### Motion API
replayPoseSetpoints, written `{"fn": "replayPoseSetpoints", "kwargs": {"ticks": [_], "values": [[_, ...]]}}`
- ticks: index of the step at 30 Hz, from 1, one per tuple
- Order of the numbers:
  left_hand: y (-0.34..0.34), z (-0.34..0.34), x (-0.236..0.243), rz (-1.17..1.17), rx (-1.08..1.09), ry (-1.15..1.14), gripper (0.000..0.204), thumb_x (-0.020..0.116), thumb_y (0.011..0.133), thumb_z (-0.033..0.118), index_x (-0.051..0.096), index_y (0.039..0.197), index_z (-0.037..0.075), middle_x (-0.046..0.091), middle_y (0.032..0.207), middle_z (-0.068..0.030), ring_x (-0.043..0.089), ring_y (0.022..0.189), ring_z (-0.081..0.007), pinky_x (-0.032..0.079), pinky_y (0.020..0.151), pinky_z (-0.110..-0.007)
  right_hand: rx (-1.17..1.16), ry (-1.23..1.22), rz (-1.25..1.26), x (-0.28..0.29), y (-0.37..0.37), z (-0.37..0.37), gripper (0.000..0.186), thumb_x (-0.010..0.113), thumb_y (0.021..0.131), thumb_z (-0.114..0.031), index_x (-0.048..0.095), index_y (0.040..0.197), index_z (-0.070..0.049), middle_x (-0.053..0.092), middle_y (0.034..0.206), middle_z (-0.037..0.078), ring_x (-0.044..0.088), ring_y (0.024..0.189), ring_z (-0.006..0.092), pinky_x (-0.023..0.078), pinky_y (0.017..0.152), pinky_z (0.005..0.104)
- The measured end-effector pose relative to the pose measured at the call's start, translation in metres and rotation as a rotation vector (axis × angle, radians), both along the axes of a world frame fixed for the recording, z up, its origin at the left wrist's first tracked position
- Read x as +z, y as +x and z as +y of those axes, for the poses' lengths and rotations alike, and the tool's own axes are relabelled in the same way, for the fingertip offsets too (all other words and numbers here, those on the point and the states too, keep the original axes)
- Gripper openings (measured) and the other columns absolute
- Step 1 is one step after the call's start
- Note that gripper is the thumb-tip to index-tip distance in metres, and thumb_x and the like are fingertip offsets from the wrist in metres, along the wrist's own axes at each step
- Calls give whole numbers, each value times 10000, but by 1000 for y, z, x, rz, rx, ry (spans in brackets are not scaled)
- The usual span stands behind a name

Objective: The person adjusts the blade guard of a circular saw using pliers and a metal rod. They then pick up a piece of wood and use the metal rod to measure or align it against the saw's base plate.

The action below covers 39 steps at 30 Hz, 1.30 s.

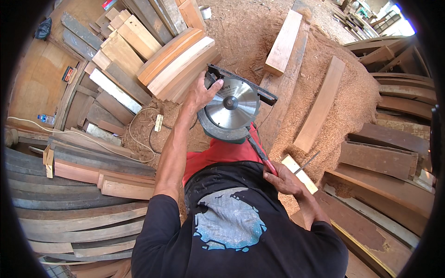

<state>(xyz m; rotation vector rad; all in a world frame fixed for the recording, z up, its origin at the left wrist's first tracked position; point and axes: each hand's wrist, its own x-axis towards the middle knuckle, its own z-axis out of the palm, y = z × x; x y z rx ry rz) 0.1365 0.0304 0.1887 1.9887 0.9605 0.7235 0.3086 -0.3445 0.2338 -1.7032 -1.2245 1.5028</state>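
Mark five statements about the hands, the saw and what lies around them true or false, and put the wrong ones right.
1. The left hand is on the circular saw. True.
2. The right hand is empty. False: it holds a red-handled tool.
3. The saw blade is completely covered by a guard. False: its round, shiny face is largely exposed to view.
4. A long wooden plank lies on sawdust to the right of the saw. True.
5. The person wears a plain white T-shirt. False: it is a black T-shirt with a grey and blue print.
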Motion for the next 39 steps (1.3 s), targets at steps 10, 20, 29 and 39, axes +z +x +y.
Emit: {"fn": "replayPoseSetpoints", "kwargs": {"ticks": [10, 20, 29, 39], "values": [[0, -8, 10, 0, 19, 18, 756, 747, 872, 472, 524, 1354, -65, 662, 1237, -272, 646, 1161, -385, 496, 1015, -431, 50, 127, 10, 2, 9, -2, 238, 648, 960, -179, 653, 1118, -2, 622, 970, 110, 609, 931, 213, 496, 830, 363], [-31, -54, 8, -80, 65, -10, 796, 755, 848, 508, 468, 1352, -37, 692, 1120, -262, 687, 1061, -384, 524, 929, -447, -378, 56, -408, 4, 84, 33, 132, 655, 889, -116, 652, 887, 16, 660, 826, 116, 652, 802, 232, 524, 768, 387], [-30, -76, 11, -218, 9, 42, 774, 790, 854, 410, 454, 1397, -29, 688, 1163, -263, 691, 1082, -362, 531, 926, -425, -412, 368, -982, -224, 122, 106, 317, 689, 813, -188, 694, 1037, 37, 650, 1049, 240, 635, 932, 437, 527, 856, 485], [-32, -84, 13, -170, 33, 25, 867, 870, 789, 331, 422, 1456, 6, 691, 1175, -219, 690, 1076, -329, 528, 953, -409, -595, 151, -561, -168, 135, 117, 332, 657, 909, -266, 717, 1081, 12, 689, 1030, 233, 675, 995, 382, 528, 869, 465]]}}
